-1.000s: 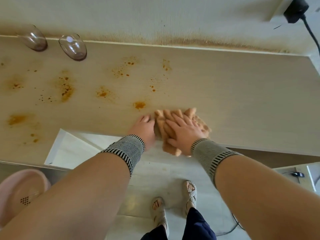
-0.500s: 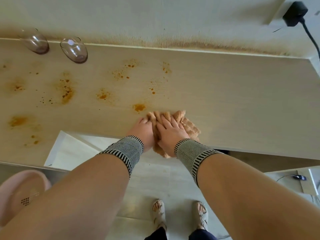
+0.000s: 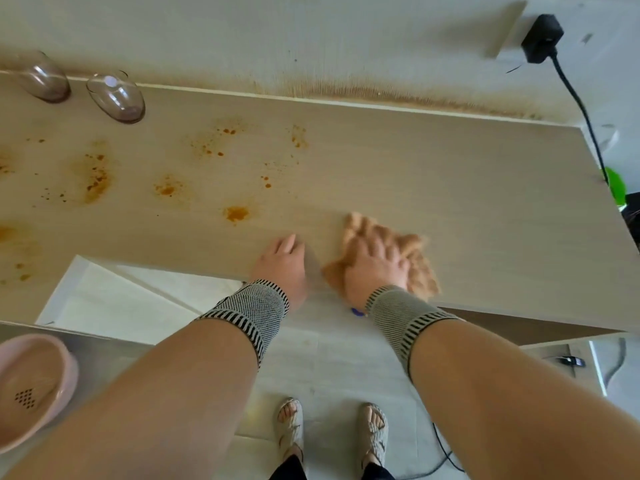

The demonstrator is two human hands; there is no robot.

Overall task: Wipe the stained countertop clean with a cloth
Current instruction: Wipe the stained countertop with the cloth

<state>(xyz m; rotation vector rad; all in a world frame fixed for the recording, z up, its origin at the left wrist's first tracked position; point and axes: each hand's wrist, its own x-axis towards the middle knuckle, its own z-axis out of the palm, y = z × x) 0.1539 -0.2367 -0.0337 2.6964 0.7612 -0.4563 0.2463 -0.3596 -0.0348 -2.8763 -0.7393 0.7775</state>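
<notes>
Her right hand (image 3: 375, 263) presses flat, fingers spread, on the tan cloth (image 3: 414, 263) near the countertop's (image 3: 450, 188) front edge; the left hand (image 3: 284, 263) rests beside it, fingers relaxed, near orange stains (image 3: 236, 213).

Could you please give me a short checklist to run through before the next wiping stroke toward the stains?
1. Cloth under control: the right hand presses the crumpled orange terry cloth with spread fingers: ok.
2. Left hand off the cloth, resting at the front edge of the pale wood-grain countertop: ok.
3. Stains cleared: the nearest orange-brown stain and others to the left remain: not ok.
4. Path to that stain free of objects: ok.
5. The two clear plastic cups lying on their sides sit beyond the far stains: not ok for long strokes.
6. Cloth dampness: cannot tell.
</notes>
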